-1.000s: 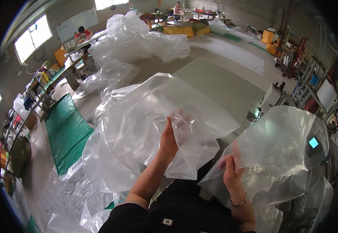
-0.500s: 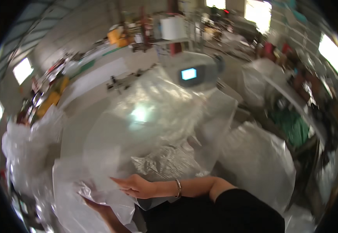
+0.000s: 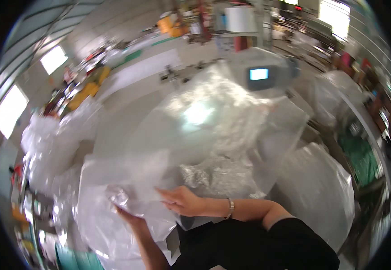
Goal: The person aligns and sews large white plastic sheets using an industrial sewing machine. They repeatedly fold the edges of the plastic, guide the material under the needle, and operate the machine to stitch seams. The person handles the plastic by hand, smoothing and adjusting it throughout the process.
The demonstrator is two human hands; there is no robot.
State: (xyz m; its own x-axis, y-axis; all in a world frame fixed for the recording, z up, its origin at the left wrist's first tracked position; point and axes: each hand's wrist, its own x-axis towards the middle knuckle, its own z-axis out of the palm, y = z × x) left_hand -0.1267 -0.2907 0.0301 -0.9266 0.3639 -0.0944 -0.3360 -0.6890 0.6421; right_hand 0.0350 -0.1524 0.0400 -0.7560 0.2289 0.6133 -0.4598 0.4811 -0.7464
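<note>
Thin, clear plastic film covers the work surface in front of me, in sheets that look like large bags. My left hand (image 3: pixel 130 217) is at the near left, its fingers closed under a crumpled, shiny fold of a plastic sheet (image 3: pixel 119 196). Just to its right, my right hand (image 3: pixel 184 201) reaches leftward across the film, fingers pressed together at a sheet's edge. Motion blur softens its fingertips. A bracelet circles the right wrist. Beyond the right hand lies a wrinkled, silvery-looking heap of film (image 3: pixel 220 173).
A grey machine housing with a lit screen (image 3: pixel 259 74) stands beyond the film. Bunched clear plastic (image 3: pixel 42 144) hangs at the left. More film (image 3: pixel 317 193) drapes at the right, near a green sack (image 3: pixel 359 159). A white roll (image 3: pixel 241 20) sits at the back.
My view has swung left, so the whole scene sits further right and slightly higher. Both hands keep nearly the same pose on the film.
</note>
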